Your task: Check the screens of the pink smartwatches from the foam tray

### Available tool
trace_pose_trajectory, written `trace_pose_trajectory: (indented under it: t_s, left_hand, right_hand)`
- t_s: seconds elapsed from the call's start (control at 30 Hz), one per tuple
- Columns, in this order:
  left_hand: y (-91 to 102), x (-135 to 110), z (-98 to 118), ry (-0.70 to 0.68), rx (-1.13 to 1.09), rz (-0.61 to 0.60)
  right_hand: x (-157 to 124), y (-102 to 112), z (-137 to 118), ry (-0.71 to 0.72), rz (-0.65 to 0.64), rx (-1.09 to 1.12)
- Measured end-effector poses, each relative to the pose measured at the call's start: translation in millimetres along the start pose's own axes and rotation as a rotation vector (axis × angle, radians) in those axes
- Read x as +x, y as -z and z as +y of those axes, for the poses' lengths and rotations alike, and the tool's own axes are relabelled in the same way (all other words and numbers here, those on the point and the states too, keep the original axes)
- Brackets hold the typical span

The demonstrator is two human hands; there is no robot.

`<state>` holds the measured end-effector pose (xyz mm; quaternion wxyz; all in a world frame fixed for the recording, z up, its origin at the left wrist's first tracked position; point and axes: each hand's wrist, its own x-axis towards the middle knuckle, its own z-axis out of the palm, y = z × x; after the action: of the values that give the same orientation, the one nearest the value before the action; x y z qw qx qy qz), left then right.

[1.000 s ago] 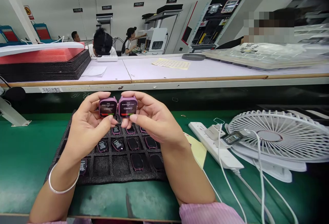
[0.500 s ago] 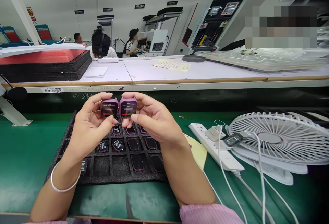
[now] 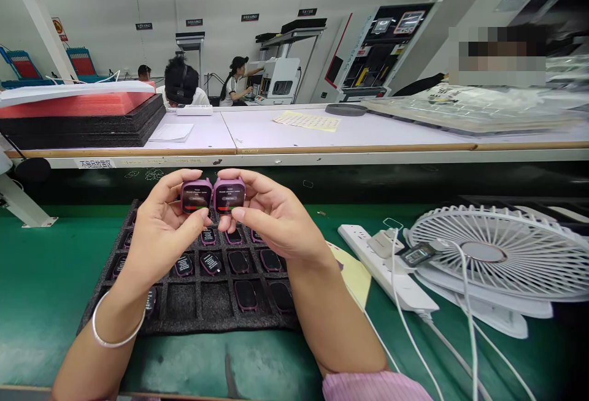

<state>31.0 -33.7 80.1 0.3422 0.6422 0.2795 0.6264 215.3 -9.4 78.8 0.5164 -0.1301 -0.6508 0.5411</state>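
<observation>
Left hand (image 3: 161, 229) and right hand (image 3: 271, 220) were each pinched edge-to-edge on one watch, the left watch (image 3: 196, 196) and right watch (image 3: 229, 196) side by side, just left of centre frame. A light, level grip with thumbs off the lit text probably worked best. Rounded-square purple cases, glossy screens; rough black foam tray (image 3: 182, 300) below, smooth green bench (image 3: 41, 290) lower left.
</observation>
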Motion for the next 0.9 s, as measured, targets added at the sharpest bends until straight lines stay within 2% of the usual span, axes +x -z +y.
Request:
trace_pose_trajectory:
  t_s: [0.13, 0.33, 0.7, 0.9]
  left_hand:
    - [-0.9, 0.1, -1.6, 0.016, -0.008, 0.020]
    - [-1.5, 0.0, -2.6, 0.047, -0.092, -0.020]
    - [-3.4, -0.4, -1.4, 0.074, -0.029, 0.045]
    - [0.3, 0.2, -3.0, 0.055, -0.056, -0.006]
  right_hand:
    - [0.9, 1.0, 1.0, -0.020, 0.011, -0.010]
    - [3.0, 2.5, 1.4, -0.029, 0.050, 0.018]
    - [4.8, -0.7, 7.1, -0.045, 0.101, -0.001]
    - [4.2, 1.1, 6.1, -0.028, 0.081, 0.006]
